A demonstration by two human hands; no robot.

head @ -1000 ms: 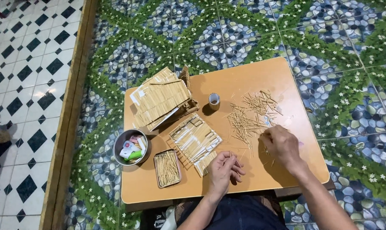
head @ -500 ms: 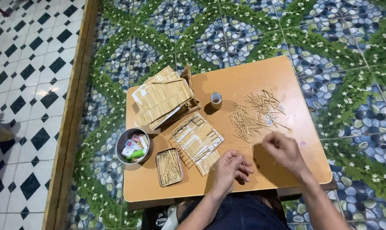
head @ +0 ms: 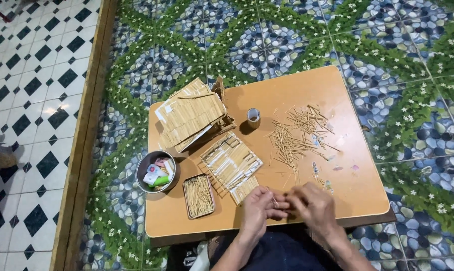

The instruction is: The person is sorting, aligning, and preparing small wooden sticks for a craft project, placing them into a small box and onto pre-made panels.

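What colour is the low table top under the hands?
Plain light orange-brown low wooden table top, seen in the head view.

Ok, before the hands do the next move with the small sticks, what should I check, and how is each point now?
1. Left hand grips a thin stick: ok.
2. Right hand meets the left over the table edge: ok.
3. Loose stick pile lies close ahead of the hands: ok.
4. Flat stick panel lies beside the left hand, not touched: ok.
5. Glue on the stick: cannot tell.
6. Tin of sticks sits flat: ok.
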